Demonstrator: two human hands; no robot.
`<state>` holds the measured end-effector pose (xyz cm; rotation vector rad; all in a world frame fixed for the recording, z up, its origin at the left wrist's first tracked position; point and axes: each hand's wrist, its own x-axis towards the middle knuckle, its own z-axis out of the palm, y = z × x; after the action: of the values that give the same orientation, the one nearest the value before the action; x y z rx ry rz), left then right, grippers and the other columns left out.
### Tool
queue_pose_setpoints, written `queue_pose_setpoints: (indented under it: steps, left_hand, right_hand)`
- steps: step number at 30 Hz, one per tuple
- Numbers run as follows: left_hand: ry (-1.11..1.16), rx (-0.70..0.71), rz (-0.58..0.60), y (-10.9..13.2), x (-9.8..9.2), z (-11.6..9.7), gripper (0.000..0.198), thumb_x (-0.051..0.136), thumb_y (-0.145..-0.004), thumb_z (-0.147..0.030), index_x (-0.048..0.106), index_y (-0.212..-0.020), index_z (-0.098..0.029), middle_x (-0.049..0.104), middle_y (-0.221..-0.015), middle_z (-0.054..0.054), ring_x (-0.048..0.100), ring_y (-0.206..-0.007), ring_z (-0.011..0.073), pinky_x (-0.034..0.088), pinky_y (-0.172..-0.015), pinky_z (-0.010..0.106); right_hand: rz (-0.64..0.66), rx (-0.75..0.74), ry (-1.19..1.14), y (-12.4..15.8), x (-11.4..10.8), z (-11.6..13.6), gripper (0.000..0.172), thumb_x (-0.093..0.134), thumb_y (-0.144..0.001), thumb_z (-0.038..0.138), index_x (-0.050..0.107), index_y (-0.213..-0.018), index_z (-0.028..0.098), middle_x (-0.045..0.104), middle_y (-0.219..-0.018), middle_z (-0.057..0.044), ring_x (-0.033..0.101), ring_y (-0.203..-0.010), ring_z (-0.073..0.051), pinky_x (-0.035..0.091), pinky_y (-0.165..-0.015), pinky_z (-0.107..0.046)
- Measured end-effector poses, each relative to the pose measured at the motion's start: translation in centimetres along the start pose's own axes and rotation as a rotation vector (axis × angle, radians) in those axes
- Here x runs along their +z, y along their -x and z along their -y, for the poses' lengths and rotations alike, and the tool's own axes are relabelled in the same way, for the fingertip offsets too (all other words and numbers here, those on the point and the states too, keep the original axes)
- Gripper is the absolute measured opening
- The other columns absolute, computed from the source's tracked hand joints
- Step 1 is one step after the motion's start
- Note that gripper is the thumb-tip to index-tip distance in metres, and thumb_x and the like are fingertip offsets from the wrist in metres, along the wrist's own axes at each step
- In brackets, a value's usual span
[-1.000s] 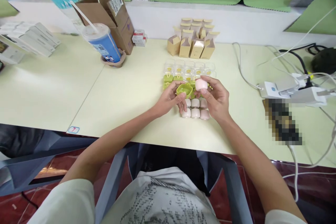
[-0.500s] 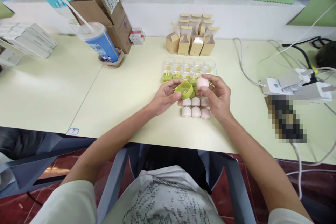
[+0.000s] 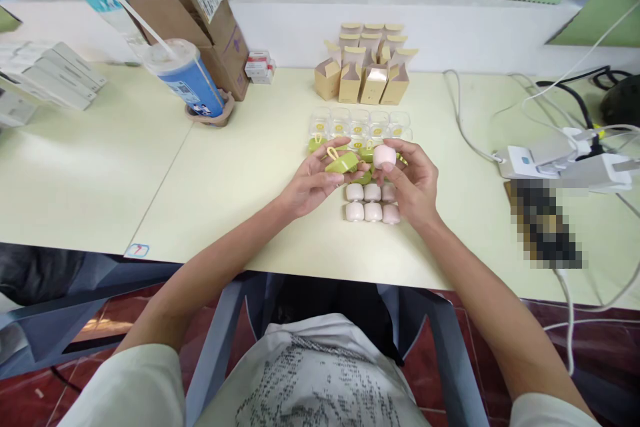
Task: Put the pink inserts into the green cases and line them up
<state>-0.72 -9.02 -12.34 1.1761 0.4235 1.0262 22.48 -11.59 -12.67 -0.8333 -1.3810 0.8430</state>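
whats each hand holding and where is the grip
Left hand pinches the green case by its edges; right hand holds the pink piece at its sides.

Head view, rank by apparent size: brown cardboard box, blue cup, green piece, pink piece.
1. brown cardboard box
2. blue cup
3. green piece, in the left hand
4. pink piece, in the right hand; these last two look nearly alike, so their order is unsure.
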Motion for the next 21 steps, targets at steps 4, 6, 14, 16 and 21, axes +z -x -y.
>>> queue_pose_setpoints:
  steps: [4,6,14,16,21]
  left_hand:
    - [-0.024,0.018,-0.034,-0.1,0.0,-0.1,0.066,0.094,-0.087,-0.059,0.072,-0.142,-0.030,0.078,-0.141,0.009,0.075,-0.139,0.0292,0.059,-0.126,0.049]
    - [-0.055,0.020,-0.040,-0.1,-0.3,0.0,0.065,0.095,-0.088,-0.055,0.071,-0.144,-0.032,0.077,-0.143,0.007,0.075,-0.139,0.0267,0.061,-0.123,0.046]
    - [-0.209,0.182,-0.033,-0.1,-0.1,0.6,0.060,0.106,-0.076,-0.035,0.077,-0.128,-0.030,0.078,-0.136,0.006,0.075,-0.132,0.0228,0.065,-0.112,0.039]
    - [-0.259,0.236,-0.036,-0.1,0.1,0.7,0.058,0.107,-0.075,-0.034,0.077,-0.125,-0.029,0.079,-0.134,0.007,0.075,-0.132,0.0231,0.065,-0.111,0.038]
    - [-0.422,0.319,-0.144,0.1,-0.3,0.5,0.064,0.106,-0.078,-0.040,0.076,-0.133,-0.030,0.076,-0.140,0.009,0.075,-0.135,0.0255,0.066,-0.107,0.039]
  right_hand:
    - [0.038,-0.024,-0.015,0.3,0.4,0.4,0.044,0.087,-0.098,0.051,0.073,-0.138,0.041,0.075,-0.135,-0.004,0.081,-0.103,-0.025,0.074,-0.080,-0.042]
    - [0.046,-0.041,0.003,0.5,0.7,0.7,0.042,0.086,-0.099,0.054,0.074,-0.136,0.039,0.073,-0.142,-0.006,0.080,-0.118,-0.029,0.075,-0.090,-0.047]
    - [0.087,-0.039,0.007,0.8,0.8,1.5,0.047,0.088,-0.097,0.053,0.077,-0.141,0.042,0.076,-0.135,-0.006,0.081,-0.112,-0.031,0.074,-0.093,-0.052]
    - [0.098,-0.047,0.008,0.7,0.6,1.6,0.044,0.089,-0.097,0.050,0.079,-0.139,0.042,0.079,-0.130,-0.005,0.080,-0.113,-0.031,0.073,-0.098,-0.054]
    - [0.119,-0.017,0.030,0.5,0.4,1.5,0.043,0.085,-0.101,0.052,0.079,-0.142,0.040,0.082,-0.139,-0.005,0.080,-0.126,-0.033,0.069,-0.109,-0.057]
